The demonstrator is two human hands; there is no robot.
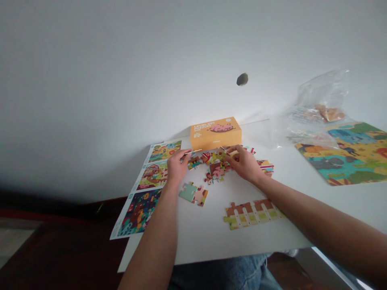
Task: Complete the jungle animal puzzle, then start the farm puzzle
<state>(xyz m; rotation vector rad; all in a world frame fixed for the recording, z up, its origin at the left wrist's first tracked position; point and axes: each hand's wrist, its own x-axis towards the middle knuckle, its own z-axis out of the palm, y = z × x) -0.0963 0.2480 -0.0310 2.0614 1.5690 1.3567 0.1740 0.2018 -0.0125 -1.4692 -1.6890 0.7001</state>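
My left hand is closed on a puzzle piece, seen edge-on as a thin pale strip, above the left side of the pile. With thumb and fingers, my right hand pinches another puzzle piece over the back of the pile. Loose puzzle pieces lie heaped between both hands, showing red, green and pink farm pictures. Closer to me, a joined pair of pieces rests by my left forearm. A joined strip with a white fence lies below my right forearm, which covers its right end.
An orange puzzle box stands behind the pile. To the left, a picture sheet overhangs the table edge. A finished animal puzzle lies at the right, partly under clear plastic bags. The white wall rises behind the table.
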